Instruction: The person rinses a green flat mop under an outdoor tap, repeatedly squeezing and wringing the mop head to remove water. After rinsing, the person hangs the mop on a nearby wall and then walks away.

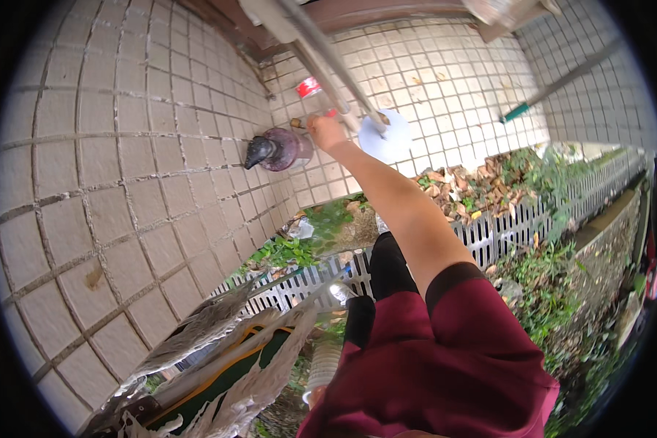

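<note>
My right arm reaches far forward to the white-tiled ledge. At its end, my right hand [325,133] is closed, its fingers curled. A small brownish stub [297,123] shows beside the fingers; whether they grip it I cannot tell. Just left of the hand stands a purplish bottle [283,150] with a black top, close to the tiled wall. Beyond the hand is a red-and-white container [309,87], partly hidden by poles. Low in the view, a small part of my left hand [315,396] shows near a pale ribbed cylinder [325,361]; its fingers are hidden.
Poles [327,55] slant down from the top toward a pale round disc [387,136]. A green-ended stick [516,112] leans at the right. Ragged grey mop strips [270,379] hang lower left. A slotted drain grating [507,237], dry leaves [456,193] and weeds lie below the ledge.
</note>
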Demonstrator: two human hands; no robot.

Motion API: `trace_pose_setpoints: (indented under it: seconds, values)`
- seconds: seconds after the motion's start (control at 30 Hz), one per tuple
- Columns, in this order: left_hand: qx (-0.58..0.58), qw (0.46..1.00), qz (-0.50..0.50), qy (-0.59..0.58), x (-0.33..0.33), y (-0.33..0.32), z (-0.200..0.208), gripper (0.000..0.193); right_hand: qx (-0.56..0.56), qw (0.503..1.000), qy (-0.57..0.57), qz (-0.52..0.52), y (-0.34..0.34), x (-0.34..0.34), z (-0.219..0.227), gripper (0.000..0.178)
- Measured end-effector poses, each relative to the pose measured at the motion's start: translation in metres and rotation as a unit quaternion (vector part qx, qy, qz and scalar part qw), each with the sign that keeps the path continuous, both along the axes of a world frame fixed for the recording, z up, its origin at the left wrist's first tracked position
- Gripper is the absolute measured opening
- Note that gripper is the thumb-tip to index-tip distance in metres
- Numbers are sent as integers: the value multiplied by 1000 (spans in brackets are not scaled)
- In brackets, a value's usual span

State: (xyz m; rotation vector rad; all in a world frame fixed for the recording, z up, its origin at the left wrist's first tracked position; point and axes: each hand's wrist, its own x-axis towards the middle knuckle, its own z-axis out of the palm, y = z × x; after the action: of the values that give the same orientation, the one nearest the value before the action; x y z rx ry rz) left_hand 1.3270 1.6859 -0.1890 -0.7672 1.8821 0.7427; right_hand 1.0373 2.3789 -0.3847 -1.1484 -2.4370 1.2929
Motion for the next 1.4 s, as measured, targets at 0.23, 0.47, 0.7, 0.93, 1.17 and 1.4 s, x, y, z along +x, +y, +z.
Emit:
trace_pose_setpoints:
  seconds: [0.23,0.47,0.7,0.93,1.17,1.4]
  values:
    - [-29,999,45,-8,66,24,5,29,67,992,-61,82,11,-49,-51,20]
    - [25,992,126,14,71,1,-28,27,122,976,174,-54,-63,87,7,13]
    - [174,977,20,123,23,-30,-43,23,-23,996,78,25,-297,280,41,11]
    - [278,935,125,182,68,-132,-37,22,-533,790,-70,295,-542,307,104,17]
    - [261,889,182,330,42,-187,-9,22,-240,689,-18,684,-690,248,167,22]
    - [88,913,90,389,-21,-247,12,26,-222,569,-136,780,-799,171,201,52]
